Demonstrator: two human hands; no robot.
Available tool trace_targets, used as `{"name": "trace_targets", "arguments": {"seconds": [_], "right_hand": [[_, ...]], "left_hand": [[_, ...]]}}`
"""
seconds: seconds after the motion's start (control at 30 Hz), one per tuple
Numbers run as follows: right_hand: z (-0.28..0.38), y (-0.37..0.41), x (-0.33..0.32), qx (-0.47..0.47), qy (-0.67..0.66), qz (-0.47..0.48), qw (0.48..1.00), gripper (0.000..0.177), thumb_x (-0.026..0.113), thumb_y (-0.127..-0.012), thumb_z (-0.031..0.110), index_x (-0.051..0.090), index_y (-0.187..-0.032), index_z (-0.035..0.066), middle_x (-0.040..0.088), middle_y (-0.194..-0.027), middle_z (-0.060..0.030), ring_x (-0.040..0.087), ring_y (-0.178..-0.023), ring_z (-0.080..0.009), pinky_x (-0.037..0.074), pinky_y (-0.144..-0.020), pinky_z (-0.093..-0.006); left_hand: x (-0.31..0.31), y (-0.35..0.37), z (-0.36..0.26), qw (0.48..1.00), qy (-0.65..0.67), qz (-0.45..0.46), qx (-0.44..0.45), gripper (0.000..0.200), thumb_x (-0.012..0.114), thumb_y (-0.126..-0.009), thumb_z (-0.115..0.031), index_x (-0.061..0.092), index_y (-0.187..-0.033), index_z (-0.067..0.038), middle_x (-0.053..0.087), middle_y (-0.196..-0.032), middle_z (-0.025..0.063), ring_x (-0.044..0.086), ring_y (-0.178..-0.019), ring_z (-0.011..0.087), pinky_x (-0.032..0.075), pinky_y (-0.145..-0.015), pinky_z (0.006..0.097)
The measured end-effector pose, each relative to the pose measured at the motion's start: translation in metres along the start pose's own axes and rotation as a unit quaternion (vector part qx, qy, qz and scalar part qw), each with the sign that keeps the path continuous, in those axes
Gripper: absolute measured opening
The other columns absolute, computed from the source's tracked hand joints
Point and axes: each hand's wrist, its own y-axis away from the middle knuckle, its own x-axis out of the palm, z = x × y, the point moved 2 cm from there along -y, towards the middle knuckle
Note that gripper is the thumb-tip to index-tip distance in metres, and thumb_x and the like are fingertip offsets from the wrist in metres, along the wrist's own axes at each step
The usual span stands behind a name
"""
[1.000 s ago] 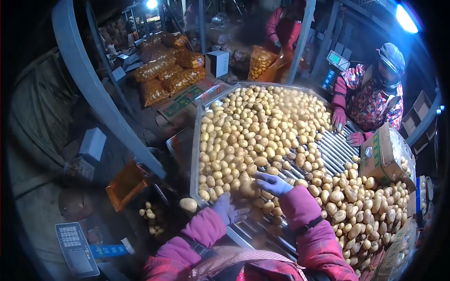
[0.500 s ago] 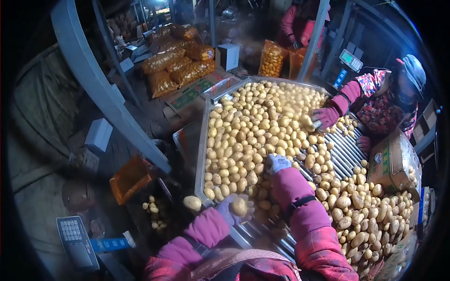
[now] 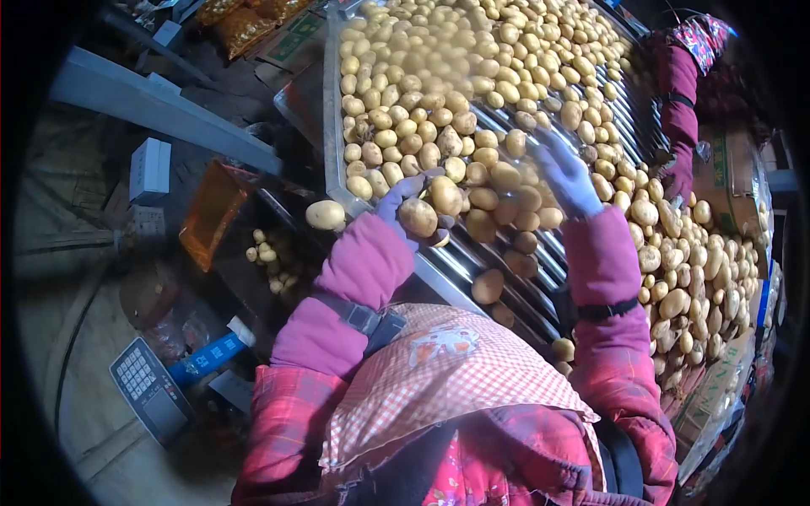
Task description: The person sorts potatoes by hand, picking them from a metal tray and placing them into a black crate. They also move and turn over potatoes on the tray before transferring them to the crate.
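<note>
In a pale lavender glove, my left hand (image 3: pixel 396 202) is at the near left edge of the roller table, its fingers curled around a potato (image 3: pixel 418 218). Another potato (image 3: pixel 446 198) lies against those fingers. My right hand (image 3: pixel 567 175), gloved the same way, is over the rollers with its fingers stretched out and nothing in its grasp. Several loose potatoes (image 3: pixel 504 177) lie on the rollers between both hands, slightly blurred. The large potato heap (image 3: pixel 430 59) spreads over the table beyond them.
A co-worker's gloved hand (image 3: pixel 677 173) reaches to the potatoes at the right, beside a cardboard box (image 3: pixel 734 181). One potato (image 3: pixel 325 215) is just outside the table's metal rim (image 3: pixel 332 110). At the left are an orange crate (image 3: pixel 213 215), a digital scale (image 3: pixel 152 390) and a grey post (image 3: pixel 160 105).
My view has tilted down. My right hand has come off the heap and moved right, its fingers spread. Potatoes now lie nearer my left hand. The co-worker's hand has moved toward the right-hand pile.
</note>
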Motion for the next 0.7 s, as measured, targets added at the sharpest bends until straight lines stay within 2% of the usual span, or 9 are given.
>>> {"name": "trace_targets", "arguments": {"seconds": [0.07, 0.13, 0.2, 0.27, 0.3, 0.53, 0.6, 0.67, 0.7], "right_hand": [[-0.013, 0.042, -0.021, 0.041, 0.112, -0.036, 0.992, 0.048, 0.062, -0.091, 0.027, 0.050, -0.134, 0.008, 0.061, -0.118, -0.0104, 0.057, -0.110, -0.0187, 0.049, -0.089, -0.0322], [-0.017, 0.087, -0.007, 0.022, 0.282, 0.015, 0.959, 0.053, 0.065, -0.085, 0.027, 0.052, -0.132, 0.009, 0.060, -0.120, -0.0145, 0.059, -0.109, -0.0268, 0.050, -0.088, -0.0342], [0.003, 0.112, 0.030, -0.114, 0.397, 0.090, 0.906, 0.060, 0.068, -0.078, 0.034, 0.053, -0.132, 0.013, 0.056, -0.127, -0.0166, 0.053, -0.117, -0.0351, 0.047, -0.093, -0.0429], [-0.021, 0.145, 0.053, -0.172, 0.546, 0.076, 0.817, 0.063, 0.067, -0.075, 0.042, 0.055, -0.130, 0.014, 0.050, -0.135, -0.0146, 0.042, -0.128, -0.0388, 0.038, -0.101, -0.0513], [-0.022, 0.144, 0.057, -0.120, 0.523, 0.089, 0.839, 0.059, 0.064, -0.077, 0.043, 0.056, -0.129, 0.014, 0.048, -0.137, -0.0139, 0.033, -0.134, -0.0404, 0.032, -0.104, -0.0558], [-0.023, 0.091, 0.060, -0.183, 0.533, 0.078, 0.823, 0.038, 0.061, -0.083, 0.033, 0.060, -0.117, 0.015, 0.059, -0.121, -0.0068, 0.040, -0.129, -0.0337, 0.031, -0.101, -0.0534], [-0.003, 0.073, 0.062, -0.051, 0.382, 0.034, 0.922, 0.034, 0.060, -0.086, 0.025, 0.060, -0.118, 0.013, 0.063, -0.108, -0.0139, 0.060, -0.107, -0.0342, 0.046, -0.090, -0.0427], [0.005, 0.070, 0.077, -0.056, 0.186, -0.050, 0.980, 0.038, 0.061, -0.089, 0.021, 0.056, -0.126, 0.011, 0.064, -0.104, -0.0141, 0.064, -0.097, -0.0274, 0.051, -0.082, -0.0339], [-0.004, 0.071, 0.088, 0.050, -0.034, 0.015, 0.998, 0.046, 0.062, -0.091, 0.019, 0.049, -0.134, 0.008, 0.065, -0.103, -0.0105, 0.063, -0.097, -0.0170, 0.051, -0.083, -0.0302]], "left_hand": [[0.009, 0.002, 0.003, 0.998, 0.048, 0.037, -0.028, 0.041, 0.047, -0.093, -0.034, 0.054, -0.130, -0.017, 0.064, -0.110, 0.0108, 0.063, -0.077, 0.0290, 0.053, -0.062, 0.0403], [0.006, 0.004, 0.003, 1.000, -0.019, 0.000, 0.016, 0.043, 0.049, -0.092, -0.034, 0.054, -0.130, -0.016, 0.063, -0.112, 0.0121, 0.065, -0.081, 0.0311, 0.055, -0.065, 0.0423], [0.004, 0.004, 0.006, 1.000, -0.013, 0.018, 0.018, 0.044, 0.052, -0.090, -0.032, 0.053, -0.130, -0.014, 0.063, -0.113, 0.0131, 0.065, -0.086, 0.0321, 0.056, -0.068, 0.0440], [0.004, 0.000, 0.009, 0.999, 0.006, -0.008, 0.050, 0.045, 0.055, -0.089, -0.029, 0.051, -0.131, -0.013, 0.062, -0.115, 0.0136, 0.065, -0.089, 0.0313, 0.056, -0.072, 0.0444], [0.003, 0.000, 0.010, 0.999, 0.004, -0.007, 0.048, 0.045, 0.055, -0.089, -0.029, 0.051, -0.131, -0.013, 0.062, -0.115, 0.0136, 0.065, -0.089, 0.0313, 0.056, -0.072, 0.0444], [-0.004, -0.003, 0.011, 0.999, 0.007, 0.041, 0.017, 0.041, 0.054, -0.090, -0.021, 0.052, -0.129, -0.011, 0.061, -0.112, 0.0121, 0.063, -0.083, 0.0265, 0.054, -0.069, 0.0429], [-0.012, -0.009, 0.013, 0.986, -0.146, -0.005, 0.080, 0.041, 0.054, -0.090, -0.018, 0.051, -0.129, -0.010, 0.060, -0.113, 0.0110, 0.062, -0.085, 0.0248, 0.053, -0.069, 0.0414], [0.014, 0.006, 0.013, 0.980, -0.192, -0.025, 0.038, 0.037, 0.050, -0.092, -0.016, 0.051, -0.128, -0.007, 0.059, -0.114, 0.0102, 0.061, -0.090, 0.0217, 0.053, -0.077, 0.0380], [0.033, 0.016, 0.016, 0.936, -0.324, -0.037, 0.133, 0.035, 0.048, -0.094, -0.017, 0.052, -0.127, -0.006, 0.058, -0.115, 0.0104, 0.061, -0.094, 0.0209, 0.051, -0.082, 0.0350]]}}
